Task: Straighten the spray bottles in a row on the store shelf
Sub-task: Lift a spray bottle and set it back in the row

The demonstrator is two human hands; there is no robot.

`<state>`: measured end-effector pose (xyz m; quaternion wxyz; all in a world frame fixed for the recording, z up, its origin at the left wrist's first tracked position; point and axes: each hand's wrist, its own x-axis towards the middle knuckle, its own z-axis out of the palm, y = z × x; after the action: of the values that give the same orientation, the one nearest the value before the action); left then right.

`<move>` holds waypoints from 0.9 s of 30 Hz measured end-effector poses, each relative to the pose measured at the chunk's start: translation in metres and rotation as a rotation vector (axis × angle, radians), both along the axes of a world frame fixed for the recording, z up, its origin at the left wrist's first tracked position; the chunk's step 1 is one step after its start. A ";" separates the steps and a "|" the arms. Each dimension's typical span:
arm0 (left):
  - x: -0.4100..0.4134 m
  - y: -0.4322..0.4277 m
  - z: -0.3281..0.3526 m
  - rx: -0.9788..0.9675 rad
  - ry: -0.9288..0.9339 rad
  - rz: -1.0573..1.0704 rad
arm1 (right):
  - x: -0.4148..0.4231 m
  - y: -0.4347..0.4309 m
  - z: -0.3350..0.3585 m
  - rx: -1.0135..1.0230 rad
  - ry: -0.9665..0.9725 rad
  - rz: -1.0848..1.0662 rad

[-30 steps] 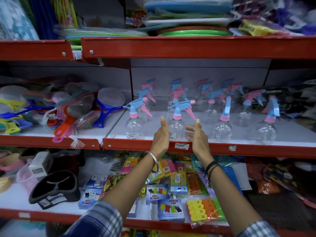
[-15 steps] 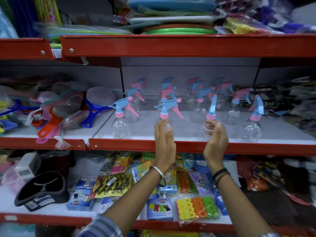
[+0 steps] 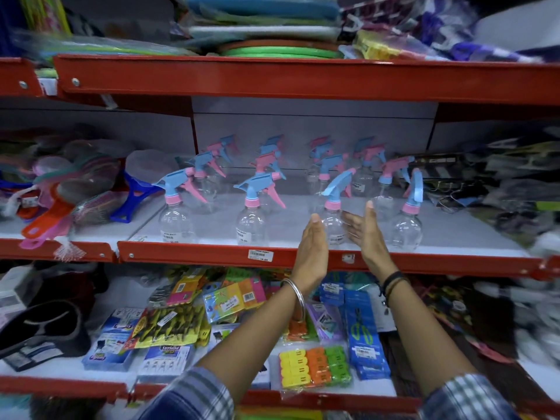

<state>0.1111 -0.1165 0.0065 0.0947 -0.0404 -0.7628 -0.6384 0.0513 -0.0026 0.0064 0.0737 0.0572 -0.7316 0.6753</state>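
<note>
**Hands flanking third bottle**

Standing on the shelf (image 3: 303,258): clear bottles (image 3: 251,221), seemingly empty, blue and pink triggers, four in front, more behind. Flanking the third bottle (image 3: 332,221) now: left hand (image 3: 312,250) and right hand (image 3: 365,233), both spread flat, gripping nothing (half a second ago, left covering the second bottle, right wrapped on the third). Blurring at the right edge; back rows hard to count; label print unreadable.
</note>
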 end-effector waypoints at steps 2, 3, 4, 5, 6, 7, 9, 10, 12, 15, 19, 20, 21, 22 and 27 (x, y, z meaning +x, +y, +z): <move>-0.003 -0.001 0.001 0.012 -0.014 0.037 | 0.006 0.002 -0.002 -0.023 0.021 -0.009; -0.005 -0.002 0.001 0.016 -0.021 0.055 | 0.009 0.002 -0.004 -0.036 0.032 -0.017; -0.006 -0.002 0.002 0.022 -0.029 0.073 | 0.012 0.002 -0.005 -0.041 0.038 -0.022; -0.007 -0.002 0.002 0.026 -0.034 0.085 | 0.014 0.002 -0.006 -0.041 0.043 -0.029; -0.009 -0.003 0.002 0.027 -0.039 0.093 | 0.015 0.001 -0.008 -0.042 0.050 -0.038; -0.010 -0.003 0.004 0.028 -0.044 0.094 | 0.016 0.001 -0.009 -0.042 0.061 -0.050; -0.012 -0.003 0.006 0.031 -0.048 0.086 | 0.018 0.000 -0.011 -0.036 0.079 -0.079; -0.012 -0.003 0.007 0.034 -0.050 0.080 | 0.019 0.000 -0.011 -0.031 0.086 -0.091; -0.014 -0.004 0.009 0.036 -0.061 0.076 | 0.021 -0.001 -0.012 -0.023 0.097 -0.112; -0.015 -0.003 0.011 0.017 -0.069 0.075 | 0.023 -0.005 -0.014 -0.004 0.100 -0.113; -0.015 -0.001 0.008 0.001 -0.056 0.091 | 0.027 -0.007 -0.017 0.050 0.107 -0.107; -0.013 0.001 0.008 -0.006 -0.031 0.098 | 0.028 -0.007 -0.018 0.053 0.124 -0.120; -0.011 0.004 0.006 -0.013 0.006 0.120 | 0.031 -0.006 -0.019 0.048 0.157 -0.138; -0.007 0.009 0.003 -0.013 0.061 0.163 | 0.034 -0.004 -0.019 0.034 0.209 -0.165; 0.011 0.042 -0.006 -0.072 0.395 0.157 | 0.043 0.033 -0.016 -0.086 0.576 -0.392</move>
<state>0.1221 -0.0744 0.0010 0.2901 -0.1087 -0.7524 -0.5813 0.0938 0.0305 -0.0094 0.4076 0.1004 -0.6487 0.6348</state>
